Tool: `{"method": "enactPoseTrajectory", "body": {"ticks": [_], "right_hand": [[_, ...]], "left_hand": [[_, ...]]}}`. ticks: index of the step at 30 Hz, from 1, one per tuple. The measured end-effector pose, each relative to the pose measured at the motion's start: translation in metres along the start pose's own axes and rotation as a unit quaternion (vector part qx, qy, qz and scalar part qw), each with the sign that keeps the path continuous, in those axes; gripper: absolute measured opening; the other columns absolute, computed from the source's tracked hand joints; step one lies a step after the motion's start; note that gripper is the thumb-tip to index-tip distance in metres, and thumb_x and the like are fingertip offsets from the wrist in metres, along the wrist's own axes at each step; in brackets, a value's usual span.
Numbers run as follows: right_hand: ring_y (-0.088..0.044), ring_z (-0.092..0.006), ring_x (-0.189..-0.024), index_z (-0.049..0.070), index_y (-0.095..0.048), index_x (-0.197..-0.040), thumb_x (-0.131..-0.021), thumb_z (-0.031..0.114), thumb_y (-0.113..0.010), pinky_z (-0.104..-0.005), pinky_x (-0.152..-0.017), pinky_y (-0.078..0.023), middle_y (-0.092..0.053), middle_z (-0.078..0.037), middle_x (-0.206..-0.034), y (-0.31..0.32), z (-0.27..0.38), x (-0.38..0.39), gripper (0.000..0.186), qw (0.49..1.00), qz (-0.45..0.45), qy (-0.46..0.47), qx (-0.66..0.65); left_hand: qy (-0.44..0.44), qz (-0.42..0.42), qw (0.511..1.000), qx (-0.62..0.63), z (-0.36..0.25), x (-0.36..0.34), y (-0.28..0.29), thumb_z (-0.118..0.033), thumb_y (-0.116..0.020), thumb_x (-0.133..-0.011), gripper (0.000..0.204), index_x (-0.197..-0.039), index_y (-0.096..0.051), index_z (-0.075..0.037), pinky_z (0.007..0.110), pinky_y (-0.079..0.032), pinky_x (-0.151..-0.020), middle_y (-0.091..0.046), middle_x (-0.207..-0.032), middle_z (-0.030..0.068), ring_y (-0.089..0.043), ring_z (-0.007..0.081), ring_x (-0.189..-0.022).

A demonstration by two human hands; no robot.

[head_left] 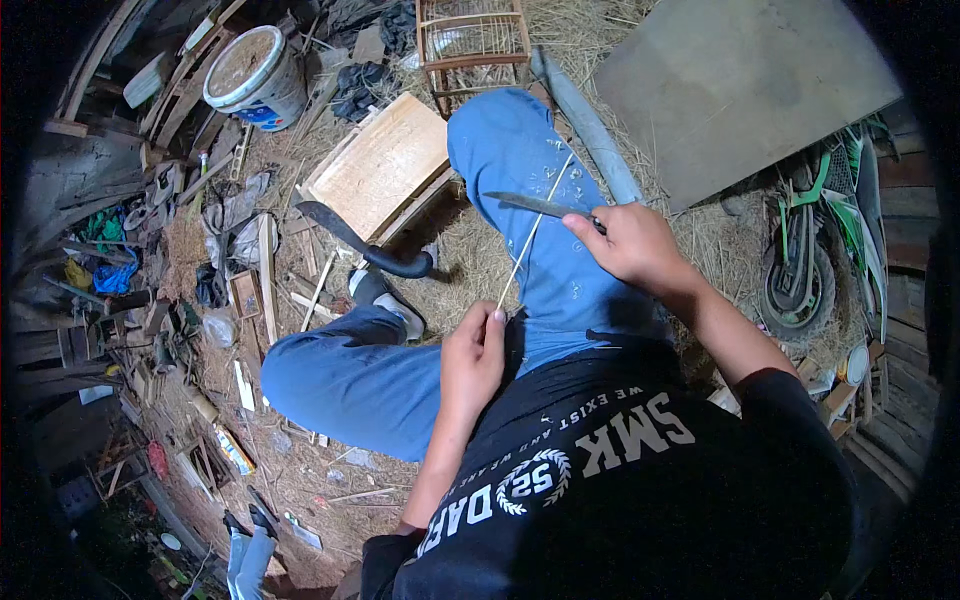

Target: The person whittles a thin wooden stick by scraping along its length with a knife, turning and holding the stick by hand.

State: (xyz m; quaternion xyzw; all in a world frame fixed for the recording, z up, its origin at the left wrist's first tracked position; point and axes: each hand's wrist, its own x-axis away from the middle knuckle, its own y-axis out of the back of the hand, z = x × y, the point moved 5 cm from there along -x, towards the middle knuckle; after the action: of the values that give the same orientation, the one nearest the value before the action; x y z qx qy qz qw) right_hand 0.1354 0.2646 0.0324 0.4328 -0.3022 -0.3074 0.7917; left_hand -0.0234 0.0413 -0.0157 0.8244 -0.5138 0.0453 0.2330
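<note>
My right hand (pixel 636 243) is closed round the dark handle of a knife (pixel 532 204), its blade pointing left above my thigh. Under the blade passes a thin pale wooden stick (pixel 530 240), which slants up and to the right across my jeans. The stick's lower end is pinched between the thumb and fingers of my left hand (pixel 473 355). Small pale shavings (pixel 575 174) lie on the denim near the stick's upper end. Whether the blade touches the stick I cannot tell.
A curved machete (pixel 345 232) with a black handle leans by a wooden block (pixel 385 165). Beyond my knee stands a small wooden cage (pixel 473 45). A white bucket (pixel 256 78) is at far left, a large board (pixel 750 90) and a green motorbike (pixel 815 240) at right. Wood scraps litter the straw floor.
</note>
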Motion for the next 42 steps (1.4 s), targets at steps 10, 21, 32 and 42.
{"method": "enactPoseTrajectory", "body": {"ticks": [10,21,32,42], "right_hand": [[-0.069,-0.046,-0.069,0.003,-0.072,-0.072,-0.1,0.061,-0.057,-0.0543,-0.065,-0.054,-0.067,-0.025,-0.067,-0.008,0.009,-0.003,0.067,0.997,0.01,0.072,0.019],[-0.068,-0.0464,-0.069,0.003,-0.072,-0.073,-0.101,0.061,-0.058,-0.0529,-0.065,-0.054,-0.065,-0.023,-0.066,0.003,0.001,-0.005,0.066,0.999,0.007,0.034,0.035],[-0.07,-0.0467,-0.072,0.003,-0.073,-0.075,-0.102,0.064,-0.053,-0.055,-0.067,-0.054,-0.068,-0.024,-0.07,0.0,-0.004,-0.002,0.07,1.0,-0.002,0.023,-0.009],[-0.07,-0.0463,-0.07,0.003,-0.073,-0.072,-0.099,0.066,-0.056,-0.0548,-0.067,-0.055,-0.068,-0.025,-0.069,0.0,0.005,-0.004,0.071,0.997,0.012,0.058,0.046]], "left_hand": [[-0.041,0.037,0.994,0.09,-0.04,-0.078,-0.035,-0.016,-0.053,-0.111,0.025,-0.099,-0.064,0.002,0.029,-0.045,-0.067,-0.06,-0.077,0.0033,-0.054,0.009,-0.071],[-0.063,0.0,0.997,0.033,-0.014,-0.021,-0.004,-0.014,-0.056,-0.108,0.02,-0.099,-0.065,0.001,0.03,-0.049,-0.069,-0.065,-0.081,0.0112,-0.06,0.0124,-0.073],[-0.038,-0.02,0.999,-0.008,-0.023,-0.011,0.0,-0.016,-0.06,-0.107,0.017,-0.101,-0.068,-0.001,0.032,-0.045,-0.06,-0.061,-0.071,0.0108,-0.053,0.0105,-0.063],[-0.121,-0.065,0.989,-0.06,-0.062,-0.071,-0.037,-0.015,-0.064,-0.105,0.016,-0.106,-0.07,-0.001,0.032,-0.043,-0.056,-0.063,-0.073,0.01,-0.052,0.0121,-0.059]]}}
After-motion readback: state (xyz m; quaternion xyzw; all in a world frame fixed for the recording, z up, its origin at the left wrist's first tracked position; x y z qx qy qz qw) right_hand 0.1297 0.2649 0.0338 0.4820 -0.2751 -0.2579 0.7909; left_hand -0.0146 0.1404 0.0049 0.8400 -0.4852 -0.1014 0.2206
